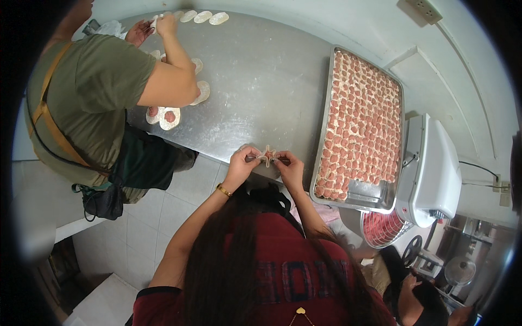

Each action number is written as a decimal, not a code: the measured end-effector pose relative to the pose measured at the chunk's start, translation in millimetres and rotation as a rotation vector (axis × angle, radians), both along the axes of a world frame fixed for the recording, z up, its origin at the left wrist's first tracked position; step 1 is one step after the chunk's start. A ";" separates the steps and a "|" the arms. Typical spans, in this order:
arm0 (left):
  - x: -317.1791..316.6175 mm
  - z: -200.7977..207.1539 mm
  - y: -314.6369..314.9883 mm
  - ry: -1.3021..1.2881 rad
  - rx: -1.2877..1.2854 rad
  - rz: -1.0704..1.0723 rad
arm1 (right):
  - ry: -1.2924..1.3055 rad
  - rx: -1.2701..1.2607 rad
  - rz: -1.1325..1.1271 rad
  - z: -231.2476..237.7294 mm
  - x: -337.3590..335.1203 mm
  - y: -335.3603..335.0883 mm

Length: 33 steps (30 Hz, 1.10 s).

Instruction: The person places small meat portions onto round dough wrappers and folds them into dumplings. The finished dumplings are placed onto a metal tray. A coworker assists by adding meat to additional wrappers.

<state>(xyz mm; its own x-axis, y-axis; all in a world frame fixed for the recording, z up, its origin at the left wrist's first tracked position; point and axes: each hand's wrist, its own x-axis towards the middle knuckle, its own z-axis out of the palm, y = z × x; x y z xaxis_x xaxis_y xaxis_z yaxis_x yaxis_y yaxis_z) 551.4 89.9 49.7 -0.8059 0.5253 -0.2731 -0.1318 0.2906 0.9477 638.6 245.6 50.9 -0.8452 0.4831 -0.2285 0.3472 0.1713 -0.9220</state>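
Above the near edge of the steel table, I hold a small dumpling point(267, 156) between both hands. Its pale wrapper is pinched into a star shape, and pinkish meat shows in the middle. My left hand point(244, 159) grips the wrapper's left side with thumb and fingertips. On the opposite side, my right hand point(290, 164) pinches the wrapper the same way. Just to the right lies a large metal tray point(371, 191) packed with rows of open-topped meat dumplings point(359, 125); bare metal shows at its near right corner.
At the left, a co-worker in a green shirt point(103, 81) bends over the steel table point(261, 81). Round wrappers point(169, 118), some topped with meat, lie beside that person, with more at the far edge. A white mixer point(435, 168) stands right of the tray. Another person point(416, 296) is at lower right.
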 end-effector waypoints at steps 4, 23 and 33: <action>-0.6 0.4 1.5 0.298 0.066 -0.044 | -0.007 0.057 0.043 -5.7 -2.6 1.1; -7.8 3.5 1.0 0.256 -0.009 -0.228 | 0.137 0.252 0.204 -8.4 -6.4 7.0; -5.9 13.1 4.4 0.337 -0.056 -0.254 | 0.081 0.434 0.186 8.8 9.2 -8.0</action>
<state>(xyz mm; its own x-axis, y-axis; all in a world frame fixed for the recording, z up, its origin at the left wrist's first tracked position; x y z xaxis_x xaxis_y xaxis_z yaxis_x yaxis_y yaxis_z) 545.6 94.4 62.8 -0.7016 0.7108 -0.0504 0.2652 0.3261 0.9074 647.9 237.6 59.7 -0.9333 0.3578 0.0311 0.2038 0.5989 -0.7744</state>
